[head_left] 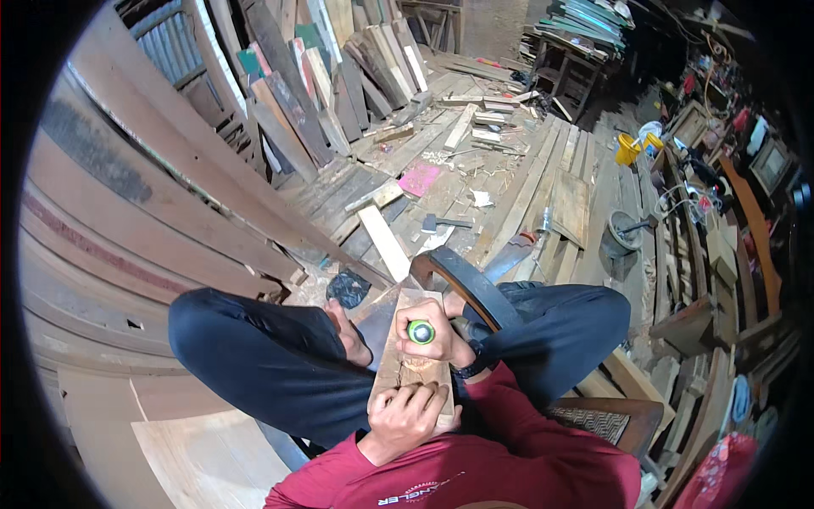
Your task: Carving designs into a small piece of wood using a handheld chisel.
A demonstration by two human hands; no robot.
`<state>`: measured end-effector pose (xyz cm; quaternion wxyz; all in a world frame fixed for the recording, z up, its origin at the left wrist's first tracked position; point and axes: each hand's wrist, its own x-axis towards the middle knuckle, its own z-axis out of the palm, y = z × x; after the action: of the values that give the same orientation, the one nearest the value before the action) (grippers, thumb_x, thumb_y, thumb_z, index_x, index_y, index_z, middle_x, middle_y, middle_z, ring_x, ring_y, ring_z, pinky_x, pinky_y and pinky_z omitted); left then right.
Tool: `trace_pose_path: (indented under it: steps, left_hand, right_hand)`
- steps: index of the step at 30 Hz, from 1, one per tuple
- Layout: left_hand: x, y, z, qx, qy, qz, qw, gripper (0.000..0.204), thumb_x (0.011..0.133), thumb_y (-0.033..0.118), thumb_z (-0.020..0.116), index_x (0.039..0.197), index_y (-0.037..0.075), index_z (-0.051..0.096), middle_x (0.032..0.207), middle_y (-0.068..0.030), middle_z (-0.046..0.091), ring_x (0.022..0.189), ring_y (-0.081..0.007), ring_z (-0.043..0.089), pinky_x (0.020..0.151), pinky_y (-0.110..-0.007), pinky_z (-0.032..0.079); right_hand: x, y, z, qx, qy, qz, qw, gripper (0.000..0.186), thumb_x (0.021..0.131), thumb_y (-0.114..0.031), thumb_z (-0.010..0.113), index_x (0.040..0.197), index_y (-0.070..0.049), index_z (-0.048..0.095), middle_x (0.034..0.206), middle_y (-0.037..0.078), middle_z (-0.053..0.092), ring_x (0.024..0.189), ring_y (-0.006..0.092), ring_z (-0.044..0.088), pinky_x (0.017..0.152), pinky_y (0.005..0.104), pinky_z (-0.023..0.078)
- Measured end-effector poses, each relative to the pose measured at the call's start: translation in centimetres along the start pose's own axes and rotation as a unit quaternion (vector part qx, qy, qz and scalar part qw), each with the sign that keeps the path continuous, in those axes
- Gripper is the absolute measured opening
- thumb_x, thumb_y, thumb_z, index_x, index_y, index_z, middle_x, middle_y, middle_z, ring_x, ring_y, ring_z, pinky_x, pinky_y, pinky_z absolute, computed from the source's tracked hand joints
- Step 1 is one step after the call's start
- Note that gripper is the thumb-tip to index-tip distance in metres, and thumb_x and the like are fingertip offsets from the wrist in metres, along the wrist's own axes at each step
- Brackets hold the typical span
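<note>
A wooden block [386, 373] lies lengthwise between my crossed legs, close to my body. My left hand [407, 420] rests across its near end, the fingers bent over the top. Farther up the block, my right hand [434, 332] is closed in a fist around an upright green-handled tool [420, 332]. Only the round grey end of the handle and a green ring show; its working end is hidden beneath the fist. Pale, roughened wood shows on the block just below that fist.
Beyond my feet lie a hatchet [432, 223], a pale board [384, 242], a black plastic bag [348, 288] and a pink sheet [419, 179]. A curved dark wooden piece [466, 284] stands by my right leg. Planks [127, 195] line the left; a bucket [623, 233] stands right.
</note>
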<state>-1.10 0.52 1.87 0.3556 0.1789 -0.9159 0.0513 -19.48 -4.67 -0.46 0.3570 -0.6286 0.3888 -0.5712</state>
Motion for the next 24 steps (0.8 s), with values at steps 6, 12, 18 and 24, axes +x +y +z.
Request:
trace_pose_path:
  steps: [6,12,18,24]
  left_hand:
    - [-0.1,0.0,-0.6,0.009,-0.013,0.002,1.0,0.031,0.079,0.049,0.078,0.087,0.02,0.078,0.075,0.0072,0.065,0.064,-0.0104,0.06,0.061,-0.028,0.039]
    - [-0.1,0.0,0.3,0.012,0.004,0.004,1.0,0.03,0.078,0.049,0.078,0.089,0.021,0.077,0.074,0.008,0.065,0.064,-0.0094,0.061,0.061,-0.028,0.039]
    - [0.3,0.0,0.1,0.012,-0.002,0.007,1.0,0.03,0.078,0.049,0.079,0.087,0.021,0.078,0.075,0.0081,0.066,0.065,-0.0094,0.062,0.063,-0.028,0.039]
    - [-0.1,-0.1,0.1,0.017,0.0,-0.009,1.0,0.029,0.078,0.049,0.078,0.087,0.021,0.078,0.076,0.008,0.066,0.066,-0.009,0.063,0.062,-0.028,0.039]
  right_hand:
    - [-0.3,-1.1,0.6,-0.032,-0.009,-0.029,0.999,0.018,0.068,-0.013,0.073,0.069,-0.003,0.058,0.062,0.007,0.06,0.056,0.0163,0.057,0.055,0.0323,0.044]
    - [0.3,1.0,0.8,-0.082,0.022,-0.012,0.996,0.018,0.068,-0.013,0.072,0.068,-0.003,0.057,0.06,0.008,0.058,0.053,0.0203,0.056,0.055,0.0331,0.044]
    - [0.0,0.6,0.2,-0.017,-0.006,-0.052,0.998,0.019,0.07,-0.012,0.075,0.07,-0.004,0.057,0.063,0.005,0.06,0.057,0.0147,0.058,0.056,0.0312,0.044]
    - [-0.1,-0.9,0.7,-0.035,-0.007,-0.041,0.999,0.023,0.069,-0.016,0.076,0.07,-0.003,0.057,0.061,0.009,0.057,0.055,0.019,0.055,0.056,0.0339,0.042]
